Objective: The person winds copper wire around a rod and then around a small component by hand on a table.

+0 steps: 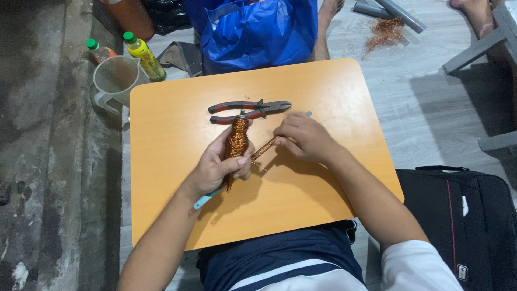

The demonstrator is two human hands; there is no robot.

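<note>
My left hand [218, 164] grips a bundle of copper wire [237, 141] wound on a stick with a light blue end [203, 201]; it stands roughly upright over the orange table [161, 161]. My right hand [304, 137] pinches a thinner copper-wound rod [263, 149] that slants toward the bundle. Its light blue tip [309, 113] shows past my fingers. Red-handled pliers [247, 109] lie on the table just beyond both hands.
A blue plastic bag [258, 32] sits past the table's far edge. Two green-capped bottles [144, 55] and a clear plastic jug [114, 81] stand at the far left. Loose copper wire [385, 32] and grey pipes [396, 12] lie far right. A black bag [463, 215] rests at my right.
</note>
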